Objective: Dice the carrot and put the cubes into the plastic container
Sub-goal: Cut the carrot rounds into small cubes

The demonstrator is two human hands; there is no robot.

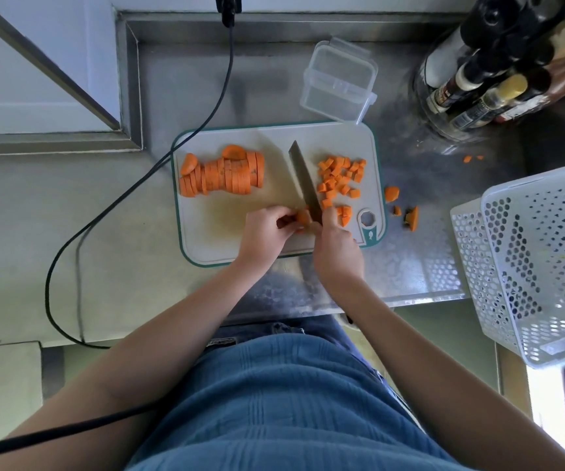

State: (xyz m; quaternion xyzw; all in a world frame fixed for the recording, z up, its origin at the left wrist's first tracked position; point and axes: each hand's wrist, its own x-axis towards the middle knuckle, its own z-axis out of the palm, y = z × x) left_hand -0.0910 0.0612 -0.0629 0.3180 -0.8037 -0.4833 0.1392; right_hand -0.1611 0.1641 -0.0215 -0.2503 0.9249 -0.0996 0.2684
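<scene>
— What's on the cutting board (226, 239)?
— Carrot slices (223, 173) far left. My left hand (267, 229) pinches a carrot piece (303, 217); my right hand (337, 246) grips the knife (303, 180) against it.
— And the cubes (340, 180)?
— Right of the blade. The plastic container (339, 79) sits beyond on the counter (410, 263).

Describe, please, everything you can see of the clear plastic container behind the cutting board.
The plastic container is a small, clear, rectangular box with rounded corners and what look like snap-lock flaps at its far and near-right edges. It looks like thin translucent plastic, and no carrot shows in it. It sits slightly turned on the steel counter, just beyond the far edge of the cutting board. Neither hand touches it.
</scene>
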